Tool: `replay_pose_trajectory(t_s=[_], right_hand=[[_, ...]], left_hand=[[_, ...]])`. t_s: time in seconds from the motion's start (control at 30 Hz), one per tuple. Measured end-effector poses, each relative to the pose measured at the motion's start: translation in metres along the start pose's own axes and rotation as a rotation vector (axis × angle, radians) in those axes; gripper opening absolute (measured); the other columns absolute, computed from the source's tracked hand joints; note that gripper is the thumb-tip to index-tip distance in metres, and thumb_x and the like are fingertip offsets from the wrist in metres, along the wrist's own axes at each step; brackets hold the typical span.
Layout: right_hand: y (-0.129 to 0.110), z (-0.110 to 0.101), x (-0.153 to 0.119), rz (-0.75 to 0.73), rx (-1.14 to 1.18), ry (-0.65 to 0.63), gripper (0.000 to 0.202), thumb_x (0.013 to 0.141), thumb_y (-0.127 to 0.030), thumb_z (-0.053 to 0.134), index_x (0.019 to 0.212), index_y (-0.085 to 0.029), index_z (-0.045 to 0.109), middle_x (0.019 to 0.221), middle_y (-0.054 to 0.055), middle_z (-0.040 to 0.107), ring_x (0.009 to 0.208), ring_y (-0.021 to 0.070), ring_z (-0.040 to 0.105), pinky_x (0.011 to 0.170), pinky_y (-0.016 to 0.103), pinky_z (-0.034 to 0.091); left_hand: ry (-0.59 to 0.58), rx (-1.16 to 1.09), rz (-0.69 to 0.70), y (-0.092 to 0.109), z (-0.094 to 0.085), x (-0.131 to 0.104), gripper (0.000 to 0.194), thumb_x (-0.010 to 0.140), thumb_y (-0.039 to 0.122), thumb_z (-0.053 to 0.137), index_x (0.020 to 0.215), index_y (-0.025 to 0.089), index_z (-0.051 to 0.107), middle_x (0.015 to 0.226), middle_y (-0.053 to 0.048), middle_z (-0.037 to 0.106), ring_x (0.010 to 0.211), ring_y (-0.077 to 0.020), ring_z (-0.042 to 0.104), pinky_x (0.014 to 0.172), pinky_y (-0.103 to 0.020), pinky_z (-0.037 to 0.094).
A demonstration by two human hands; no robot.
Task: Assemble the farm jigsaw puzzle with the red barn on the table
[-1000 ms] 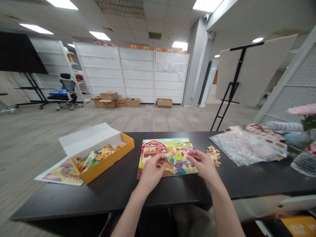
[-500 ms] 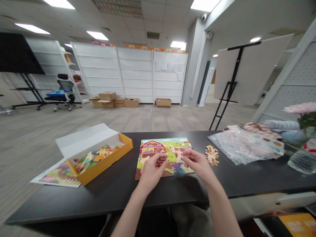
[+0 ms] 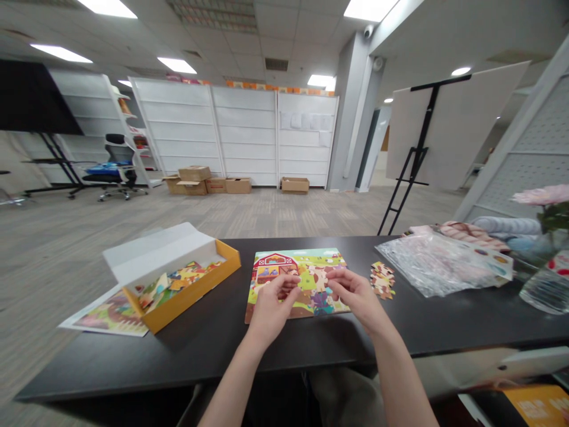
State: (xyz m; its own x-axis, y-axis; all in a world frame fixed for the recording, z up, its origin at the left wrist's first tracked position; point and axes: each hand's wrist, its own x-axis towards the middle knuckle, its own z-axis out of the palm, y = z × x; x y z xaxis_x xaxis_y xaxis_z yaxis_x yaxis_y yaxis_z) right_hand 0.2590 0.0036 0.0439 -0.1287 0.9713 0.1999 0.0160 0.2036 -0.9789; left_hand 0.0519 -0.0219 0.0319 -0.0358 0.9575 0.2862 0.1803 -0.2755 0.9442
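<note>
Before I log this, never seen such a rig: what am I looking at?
No machine here: a person's two bare hands, seen from a head-worn camera looking forward and down. On the dark table lies a farm-picture puzzle. To its left sits an open yellow box of pieces, beside a printed sheet; to its right, a cluster of pieces, then clear plastic. The left hand and right hand are over the puzzle, fingers curled; whether either holds a piece, I can't tell.

Part of the farm puzzle (image 3: 311, 263) is covered by the left grip (image 3: 272, 303) and right grip (image 3: 358, 295); whether anything is pinched cannot be told. The printed sheet (image 3: 111, 315) is partly hidden by the yellow box (image 3: 193, 298), the black screen (image 3: 35, 98) cut off at left.
</note>
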Motion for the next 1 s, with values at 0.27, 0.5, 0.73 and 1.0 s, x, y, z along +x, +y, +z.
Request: replay_pose_trajectory(t_s=[0.27,0.5,0.73,1.0], right_hand=[[-0.008,0.002,-0.001,0.011,-0.002,-0.013,0.036,0.071,-0.052,0.080,0.084,-0.018,0.071,0.079,0.004,0.071,0.063,0.0142,0.059,0.057,0.027,0.049],[-0.001,0.001,0.001,-0.009,-0.042,-0.017,0.035,0.073,-0.049,0.079,0.082,-0.018,0.067,0.076,0.003,0.071,0.062,0.0132,0.059,0.059,0.026,0.049],[0.017,-0.014,0.007,-0.071,-0.239,0.171,0.024,0.076,-0.043,0.070,0.080,-0.020,0.065,0.078,0.006,0.073,0.072,0.0215,0.069,0.061,0.029,0.051],[0.030,-0.017,0.009,-0.063,-0.449,0.174,0.015,0.078,-0.036,0.061,0.080,-0.022,0.065,0.081,0.006,0.074,0.079,0.0233,0.072,0.069,0.032,0.052]], left_hand=[[-0.004,0.019,0.001,-0.002,-0.002,-0.001,0.019,0.083,0.031,0.067,0.096,0.018,0.070,0.088,-0.007,0.074,0.082,-0.0205,0.072,0.069,-0.030,0.060],[-0.002,0.070,0.041,-0.001,0.004,-0.001,0.013,0.083,0.025,0.065,0.094,0.019,0.069,0.087,-0.003,0.074,0.079,-0.0173,0.072,0.075,-0.029,0.060],[0.045,0.261,0.099,-0.008,-0.006,0.001,0.012,0.089,0.024,0.058,0.096,0.021,0.068,0.091,-0.003,0.075,0.081,-0.0172,0.072,0.074,-0.029,0.058],[-0.060,0.660,0.120,-0.007,-0.009,-0.005,0.015,0.092,0.016,0.054,0.100,0.022,0.066,0.098,-0.003,0.075,0.090,-0.0197,0.069,0.081,-0.032,0.052]])
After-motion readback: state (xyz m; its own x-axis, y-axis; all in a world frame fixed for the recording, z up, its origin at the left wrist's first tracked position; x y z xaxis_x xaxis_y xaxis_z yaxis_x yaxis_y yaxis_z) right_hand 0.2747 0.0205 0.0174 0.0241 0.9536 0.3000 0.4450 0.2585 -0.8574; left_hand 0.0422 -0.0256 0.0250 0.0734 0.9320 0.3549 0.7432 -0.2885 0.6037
